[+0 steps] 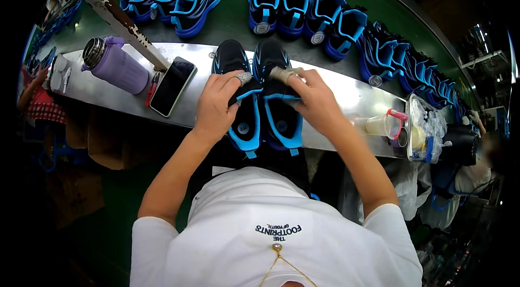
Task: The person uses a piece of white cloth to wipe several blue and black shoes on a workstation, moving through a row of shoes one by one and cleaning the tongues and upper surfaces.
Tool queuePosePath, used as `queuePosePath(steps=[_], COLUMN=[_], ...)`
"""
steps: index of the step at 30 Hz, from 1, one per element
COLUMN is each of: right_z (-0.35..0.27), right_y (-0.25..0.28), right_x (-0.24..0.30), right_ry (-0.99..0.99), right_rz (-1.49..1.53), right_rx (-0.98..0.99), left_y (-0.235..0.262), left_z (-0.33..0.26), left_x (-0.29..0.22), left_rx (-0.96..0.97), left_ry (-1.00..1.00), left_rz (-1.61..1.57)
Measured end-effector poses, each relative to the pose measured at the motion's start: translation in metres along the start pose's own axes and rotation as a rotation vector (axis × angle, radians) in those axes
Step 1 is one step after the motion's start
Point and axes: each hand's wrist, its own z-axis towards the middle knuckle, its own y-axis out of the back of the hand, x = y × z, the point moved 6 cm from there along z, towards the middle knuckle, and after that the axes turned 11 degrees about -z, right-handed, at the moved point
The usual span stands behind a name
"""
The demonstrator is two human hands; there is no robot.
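We see two black-and-blue shoes side by side on the steel counter [346, 94], heels overhanging its near edge. The left hand [216, 105] presses the left shoe [242, 97], its grip pinched on the collar; the right hand [314, 100], fingers closed on a small pad [283, 74], works the right shoe [279, 102]. In our judgement a hard stroke could tip a shoe off the edge or nudge the phone [172, 85] and purple bottle [115, 63]. Beyond, a green conveyor [233, 16] carries matching shoes through a dim workshop.
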Motion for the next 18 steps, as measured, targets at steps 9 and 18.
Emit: queuePosePath(steps=[9,18], right_z=[0.004,-0.016], right_y=[-0.01,-0.014], right_x=[-0.012,0.019], right_ry=[-0.146,0.114], right_rz=[0.543,0.041], right_rx=[0.051,-0.051], left_y=[0.003,-0.023], left_z=[-0.01,-0.026], left_x=[-0.002,-0.021], left_rx=[0.2,0.289], left_ry=[0.102,-0.172], left_rz=[-0.098,0.148])
